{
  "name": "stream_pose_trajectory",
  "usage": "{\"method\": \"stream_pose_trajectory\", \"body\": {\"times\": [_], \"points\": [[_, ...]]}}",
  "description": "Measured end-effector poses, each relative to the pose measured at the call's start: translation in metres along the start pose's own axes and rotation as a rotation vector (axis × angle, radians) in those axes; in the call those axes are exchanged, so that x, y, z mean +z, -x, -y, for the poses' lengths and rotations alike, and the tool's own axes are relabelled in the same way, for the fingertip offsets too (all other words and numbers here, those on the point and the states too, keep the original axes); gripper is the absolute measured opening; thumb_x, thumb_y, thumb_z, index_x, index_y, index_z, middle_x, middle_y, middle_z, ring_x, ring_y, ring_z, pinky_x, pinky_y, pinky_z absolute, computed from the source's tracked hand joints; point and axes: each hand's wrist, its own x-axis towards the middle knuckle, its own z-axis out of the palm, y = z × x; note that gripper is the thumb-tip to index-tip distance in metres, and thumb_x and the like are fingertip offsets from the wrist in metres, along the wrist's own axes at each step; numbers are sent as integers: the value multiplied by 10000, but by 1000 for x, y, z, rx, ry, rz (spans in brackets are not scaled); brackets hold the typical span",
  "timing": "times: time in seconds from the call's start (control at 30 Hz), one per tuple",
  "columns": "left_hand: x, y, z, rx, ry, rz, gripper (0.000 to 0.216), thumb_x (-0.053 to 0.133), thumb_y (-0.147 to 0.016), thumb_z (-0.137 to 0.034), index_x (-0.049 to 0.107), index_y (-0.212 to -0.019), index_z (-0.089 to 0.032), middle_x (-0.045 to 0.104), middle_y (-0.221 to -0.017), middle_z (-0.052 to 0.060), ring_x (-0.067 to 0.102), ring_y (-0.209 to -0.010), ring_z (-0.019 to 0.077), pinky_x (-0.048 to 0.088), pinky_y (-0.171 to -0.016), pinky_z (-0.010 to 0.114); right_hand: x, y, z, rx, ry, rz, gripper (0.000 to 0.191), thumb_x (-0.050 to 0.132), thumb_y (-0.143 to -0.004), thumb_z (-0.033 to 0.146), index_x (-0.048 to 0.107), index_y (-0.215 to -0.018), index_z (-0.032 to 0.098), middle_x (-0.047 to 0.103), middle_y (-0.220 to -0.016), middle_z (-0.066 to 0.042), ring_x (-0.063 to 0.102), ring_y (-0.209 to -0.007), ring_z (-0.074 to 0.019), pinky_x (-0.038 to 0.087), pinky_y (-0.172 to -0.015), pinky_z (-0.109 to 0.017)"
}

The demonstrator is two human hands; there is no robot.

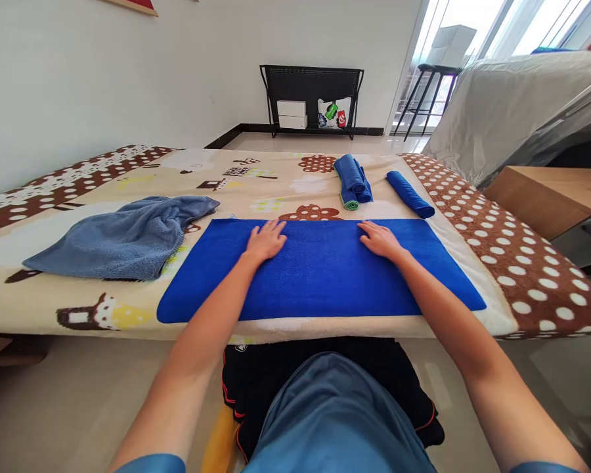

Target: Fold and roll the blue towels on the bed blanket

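A bright blue towel (320,282) lies spread out in front of me on the patterned blanket, its long sides running left to right. My left hand (266,240) rests flat on its far part, fingers stretched toward the far edge. Right of it, my right hand (380,239) lies on the same towel near that edge, fingers extended. Neither hand grips anything. Beyond the right hand are several rolled blue towels (353,180), stacked together, and a single rolled blue towel (410,194). A crumpled grey-blue towel (118,236) lies left of the spread one.
The blanket (256,174) with brown dotted borders covers the bed. A black rack (315,84) holding white boxes and a printed bag stands by the far wall. At right are a wooden box (546,197), plastic-covered furniture (517,98) and a black stool (431,85).
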Motion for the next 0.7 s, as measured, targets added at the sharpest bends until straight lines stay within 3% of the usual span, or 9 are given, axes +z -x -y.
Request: {"method": "stream_pose_trajectory", "body": {"times": [0.1,0.17,0.23,0.3,0.4,0.47,0.53,0.6,0.7], "points": [[-10,11,69,-195,-8,-18,635,214,-992,-404,286,-1584,-186,215,-1672,104,194,-1547,268,155,-1220,596,-11,19,-62,184,33,-32,566,304,-1001,319,416,-1521,124,346,-1603,-140,317,-1489,-275,261,-1204,-500],[-16,21,102,-282,-14,-29,638,201,-989,-395,296,-1579,-171,213,-1672,112,198,-1545,282,161,-1216,606,-18,33,-93,283,57,-44,565,298,-995,309,429,-1507,109,378,-1582,-161,351,-1467,-287,297,-1179,-511],[-21,27,119,-335,-22,-43,639,214,-982,-385,318,-1568,-155,228,-1666,129,217,-1537,300,166,-1213,611,-25,46,-112,356,83,-57,559,314,-983,301,460,-1479,89,423,-1548,-187,406,-1428,-297,344,-1145,-500],[-24,26,119,-363,-35,-64,641,249,-967,-363,361,-1541,-100,270,-1642,184,243,-1522,338,129,-1210,635,-29,55,-118,393,113,-78,544,322,-974,287,497,-1440,69,472,-1501,-215,459,-1381,-310,367,-1116,-514],[-23,15,85,-309,-41,-84,621,286,-948,-308,420,-1490,-37,341,-1597,237,263,-1509,360,59,-1213,646,-32,57,-100,359,163,-122,505,310,-968,243,551,-1363,42,520,-1437,-251,473,-1356,-337,319,-1118,-583],[-18,3,45,-185,-20,-67,602,291,-950,-286,419,-1502,-80,348,-1609,186,266,-1516,305,91,-1237,588,-29,52,-70,271,184,-133,471,321,-961,214,580,-1318,49,531,-1426,-245,459,-1367,-332,293,-1134,-574],[-10,-10,-2,-36,14,-24,591,314,-955,-303,408,-1522,-164,327,-1635,100,271,-1519,247,143,-1249,519,-23,47,-28,140,187,-112,443,351,-953,199,594,-1305,82,553,-1418,-213,487,-1346,-301,330,-1126,-497],[-1,-21,-49,70,47,20,570,325,-963,-332,428,-1512,-218,324,-1640,55,268,-1522,237,161,-1244,526,-13,49,24,-14,181,-79,436,392,-941,189,592,-1318,102,557,-1421,-195,519,-1317,-278,377,-1096,-422],[8,-33,-101,126,85,34,562,312,-973,-334,431,-1506,-201,304,-1646,89,249,-1528,257,188,-1223,574,6,74,103,-244,165,-46,460,436,-945,216,551,-1380,119,522,-1473,-157,482,-1359,-263,381,-1101,-381]]}}
